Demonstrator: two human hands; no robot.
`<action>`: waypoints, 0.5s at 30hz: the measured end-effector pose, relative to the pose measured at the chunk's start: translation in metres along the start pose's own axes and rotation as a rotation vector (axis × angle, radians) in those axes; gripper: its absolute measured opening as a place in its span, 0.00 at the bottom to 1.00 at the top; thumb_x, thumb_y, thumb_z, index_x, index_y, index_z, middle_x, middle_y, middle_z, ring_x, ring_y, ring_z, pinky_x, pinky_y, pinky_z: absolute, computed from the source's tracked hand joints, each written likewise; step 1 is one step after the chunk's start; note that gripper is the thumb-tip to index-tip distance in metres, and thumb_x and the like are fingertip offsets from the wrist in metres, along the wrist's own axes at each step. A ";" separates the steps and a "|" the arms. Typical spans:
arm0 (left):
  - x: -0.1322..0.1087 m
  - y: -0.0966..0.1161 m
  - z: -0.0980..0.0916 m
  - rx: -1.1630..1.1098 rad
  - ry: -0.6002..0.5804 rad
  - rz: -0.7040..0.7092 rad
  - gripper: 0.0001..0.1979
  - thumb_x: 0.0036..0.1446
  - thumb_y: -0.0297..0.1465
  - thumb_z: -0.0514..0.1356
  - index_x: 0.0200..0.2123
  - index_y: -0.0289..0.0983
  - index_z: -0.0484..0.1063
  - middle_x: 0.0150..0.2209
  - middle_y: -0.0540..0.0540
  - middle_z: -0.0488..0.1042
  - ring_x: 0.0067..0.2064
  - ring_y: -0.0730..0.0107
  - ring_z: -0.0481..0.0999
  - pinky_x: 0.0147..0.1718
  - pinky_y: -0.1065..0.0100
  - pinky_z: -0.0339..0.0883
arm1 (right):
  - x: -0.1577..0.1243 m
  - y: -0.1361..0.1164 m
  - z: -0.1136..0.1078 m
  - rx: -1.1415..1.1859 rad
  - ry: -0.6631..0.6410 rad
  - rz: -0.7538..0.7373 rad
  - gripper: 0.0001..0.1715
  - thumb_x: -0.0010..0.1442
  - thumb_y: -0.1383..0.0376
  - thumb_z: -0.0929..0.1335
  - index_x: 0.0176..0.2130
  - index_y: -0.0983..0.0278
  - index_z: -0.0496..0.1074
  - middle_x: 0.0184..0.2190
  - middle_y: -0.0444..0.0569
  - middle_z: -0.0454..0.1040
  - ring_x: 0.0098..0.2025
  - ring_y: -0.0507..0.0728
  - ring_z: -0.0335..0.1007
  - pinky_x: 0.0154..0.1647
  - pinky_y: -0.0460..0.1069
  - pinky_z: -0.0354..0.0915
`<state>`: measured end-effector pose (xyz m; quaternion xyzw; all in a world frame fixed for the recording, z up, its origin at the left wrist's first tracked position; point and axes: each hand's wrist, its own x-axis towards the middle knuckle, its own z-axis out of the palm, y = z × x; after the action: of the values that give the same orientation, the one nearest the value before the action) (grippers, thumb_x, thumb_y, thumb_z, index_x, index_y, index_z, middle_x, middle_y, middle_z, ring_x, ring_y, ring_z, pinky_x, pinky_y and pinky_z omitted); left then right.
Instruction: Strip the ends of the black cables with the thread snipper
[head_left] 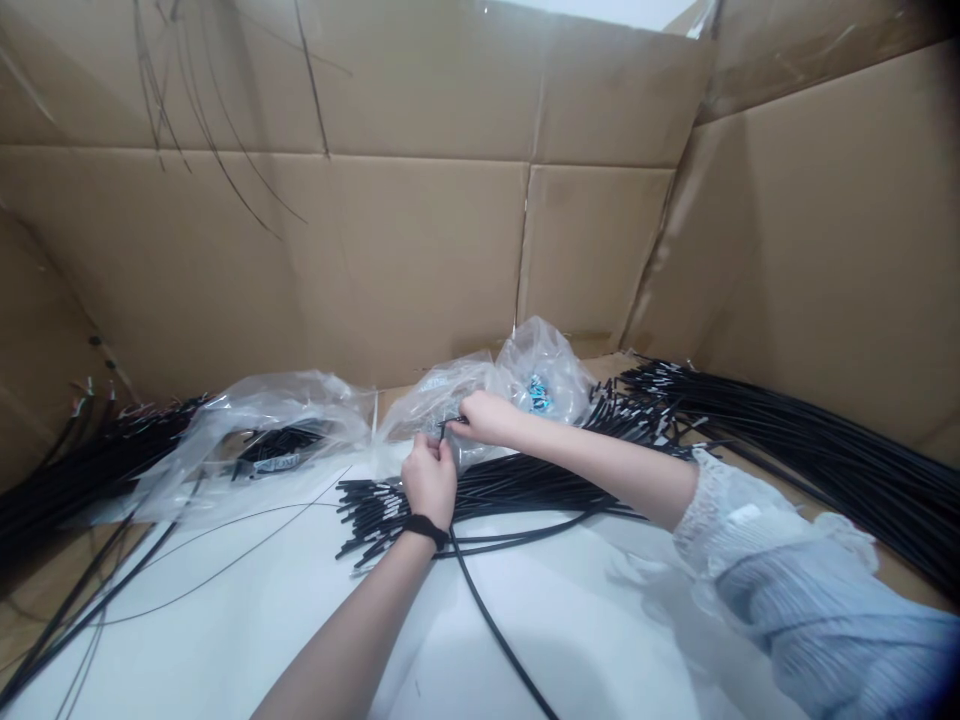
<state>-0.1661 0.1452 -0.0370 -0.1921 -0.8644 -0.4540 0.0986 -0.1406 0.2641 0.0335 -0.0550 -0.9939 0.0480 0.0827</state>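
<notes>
A black cable point(489, 622) runs up from the front edge into my left hand point(431, 485), whose fingers are closed around it near its upper end. A dark band circles that wrist. My right hand point(486, 418) reaches in from the right, its fingers pinched together at the cable's tip. Something small and dark shows between those fingers, too small to name. Under both hands lies a bundle of cut black cables point(525, 485) with pale ends. Just behind them rests a clear plastic bag point(439, 385) with small, indistinct contents.
More black cables lie at the right point(810, 430) and left point(90, 455). One clear bag point(551, 370) holds bluish pieces; another bag point(277, 400) holds black pieces. Thin wires point(225, 560) cross the white surface point(300, 610). Cardboard walls point(412, 250) enclose the back and sides.
</notes>
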 end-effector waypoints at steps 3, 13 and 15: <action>0.000 0.000 0.000 -0.013 0.002 0.008 0.06 0.53 0.32 0.52 0.25 0.38 0.62 0.23 0.47 0.72 0.27 0.64 0.71 0.28 0.69 0.56 | -0.001 0.005 -0.002 0.098 0.037 0.016 0.21 0.57 0.59 0.62 0.27 0.72 0.74 0.25 0.57 0.73 0.29 0.55 0.67 0.28 0.45 0.55; -0.001 0.000 -0.001 -0.165 0.022 0.018 0.10 0.55 0.37 0.52 0.26 0.38 0.63 0.24 0.46 0.73 0.28 0.66 0.73 0.30 0.69 0.61 | -0.003 0.030 -0.003 0.781 0.201 0.229 0.23 0.53 0.50 0.64 0.26 0.70 0.68 0.16 0.39 0.53 0.19 0.45 0.47 0.21 0.43 0.46; -0.003 0.000 -0.002 -0.201 0.018 0.047 0.11 0.55 0.38 0.52 0.27 0.38 0.63 0.25 0.47 0.73 0.29 0.66 0.73 0.30 0.69 0.61 | -0.004 0.022 0.006 0.938 0.144 0.250 0.20 0.50 0.53 0.67 0.29 0.69 0.68 0.15 0.37 0.50 0.17 0.44 0.44 0.18 0.43 0.44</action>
<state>-0.1631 0.1432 -0.0371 -0.2170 -0.8089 -0.5378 0.0971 -0.1359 0.2845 0.0253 -0.1338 -0.8427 0.4963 0.1605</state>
